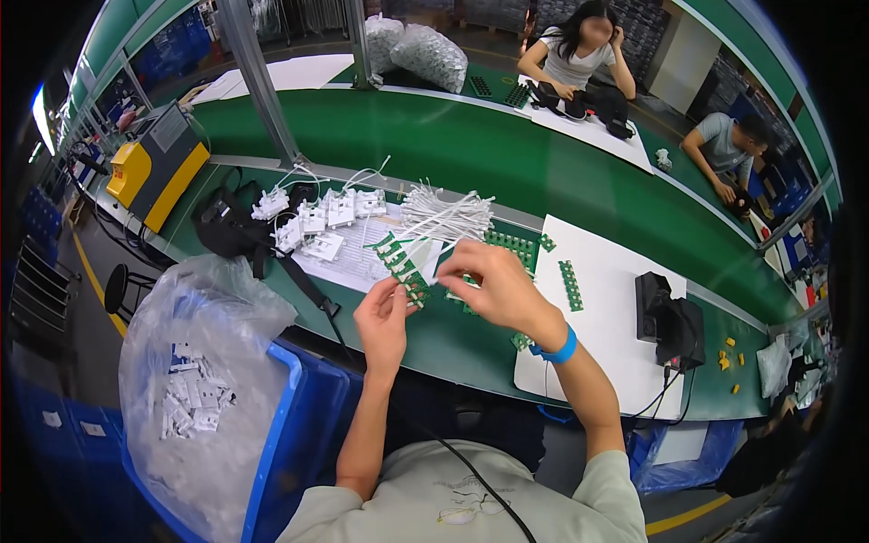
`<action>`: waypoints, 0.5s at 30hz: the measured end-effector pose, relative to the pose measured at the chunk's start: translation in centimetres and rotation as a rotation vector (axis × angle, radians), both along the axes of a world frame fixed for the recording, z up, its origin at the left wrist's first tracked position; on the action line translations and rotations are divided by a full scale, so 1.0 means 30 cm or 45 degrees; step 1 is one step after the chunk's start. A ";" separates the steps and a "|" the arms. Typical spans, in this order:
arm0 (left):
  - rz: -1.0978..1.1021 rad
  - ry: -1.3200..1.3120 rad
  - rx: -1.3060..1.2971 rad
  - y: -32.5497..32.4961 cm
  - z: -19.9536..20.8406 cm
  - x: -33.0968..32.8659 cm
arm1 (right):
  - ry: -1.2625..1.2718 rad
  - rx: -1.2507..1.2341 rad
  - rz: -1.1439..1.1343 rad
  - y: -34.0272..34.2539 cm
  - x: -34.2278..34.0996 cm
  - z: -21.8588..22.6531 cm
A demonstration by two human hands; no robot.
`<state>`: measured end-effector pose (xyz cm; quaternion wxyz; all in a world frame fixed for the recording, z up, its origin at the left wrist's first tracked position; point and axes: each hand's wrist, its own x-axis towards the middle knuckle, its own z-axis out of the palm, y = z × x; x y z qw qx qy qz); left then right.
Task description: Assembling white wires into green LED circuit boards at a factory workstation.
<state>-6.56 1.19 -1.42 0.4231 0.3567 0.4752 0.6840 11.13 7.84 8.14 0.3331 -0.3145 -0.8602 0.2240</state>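
Green circuit-board strip (399, 263) sits at frame centre, pinched at its lower end by the left hand (384, 319), long axis running up-left; the right hand (493, 282), just right, grips a white wire (441, 256) above the tabletop (453, 335).

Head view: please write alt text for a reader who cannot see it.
A person's left hand holds a strip of small green circuit boards over a green workbench, while the right hand pinches a white wire.
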 end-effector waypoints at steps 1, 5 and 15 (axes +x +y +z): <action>-0.005 -0.001 -0.003 -0.004 0.001 0.006 | 0.002 -0.008 0.051 -0.009 0.004 -0.020; -0.108 0.024 0.021 -0.027 0.014 0.026 | 0.112 -0.094 0.080 -0.031 -0.002 -0.051; -0.175 0.043 0.025 -0.072 0.045 0.047 | 0.210 -0.214 -0.008 -0.056 0.006 -0.071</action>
